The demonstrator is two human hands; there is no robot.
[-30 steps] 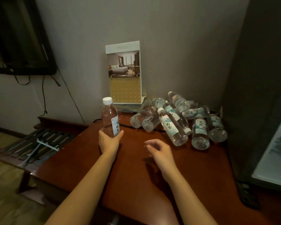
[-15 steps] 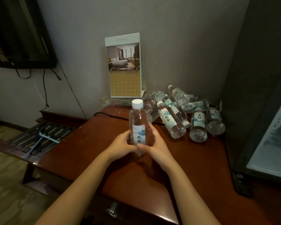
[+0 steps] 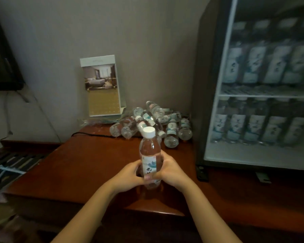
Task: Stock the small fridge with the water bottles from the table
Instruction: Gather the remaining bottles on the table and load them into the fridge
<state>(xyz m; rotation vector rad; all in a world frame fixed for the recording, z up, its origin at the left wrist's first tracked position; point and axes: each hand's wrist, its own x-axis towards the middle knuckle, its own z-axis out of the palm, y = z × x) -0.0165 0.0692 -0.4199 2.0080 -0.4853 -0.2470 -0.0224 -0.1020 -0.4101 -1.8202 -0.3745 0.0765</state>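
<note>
Left hand [image 3: 128, 176], right hand [image 3: 172, 171] grip 1 bottle [image 3: 148, 148]; fridge [image 3: 209, 85] holds 2 bottle rows [image 3: 274, 67].

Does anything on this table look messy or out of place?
The loose water bottles lie heaped on their sides at the back of the table, beside the fridge, unlike the upright rows inside. The held bottle stands upright; no spill shows.

Water bottle [image 3: 148, 149] now in front at centre rather than out to the left, right hand [image 3: 171, 170] now gripping it alongside left hand [image 3: 128, 174], view swung right, small fridge [image 3: 209, 85] and its stocked shelves now showing.
</note>
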